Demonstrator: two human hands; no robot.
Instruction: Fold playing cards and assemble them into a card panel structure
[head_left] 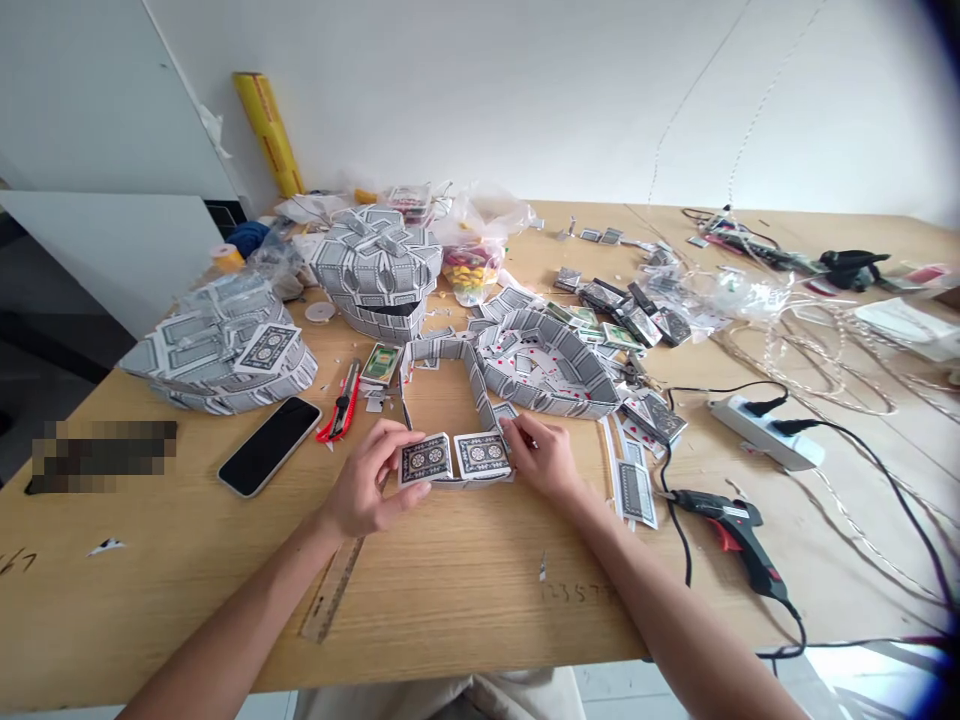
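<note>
In the head view, my left hand [375, 475] grips a small stack of playing cards [425, 460], backs showing, between thumb and fingers. My right hand [541, 455] is curled closed at the right edge of a second stack of playing cards [482, 456]. Its fingertips are partly hidden. Both stacks stand side by side against the front of a low, open frame built from folded cards [477, 385]. Touching that frame's right side is a shallow tray made of cards [600, 400], with loose card faces inside.
Left of my hands lie a phone [268, 447], a red utility knife [343, 405] and a ruler [335, 590]. Card-covered boxes [225, 345] stand behind. To the right are a glue gun [739, 530], a power strip [765, 432], cables and loose card packs [637, 315].
</note>
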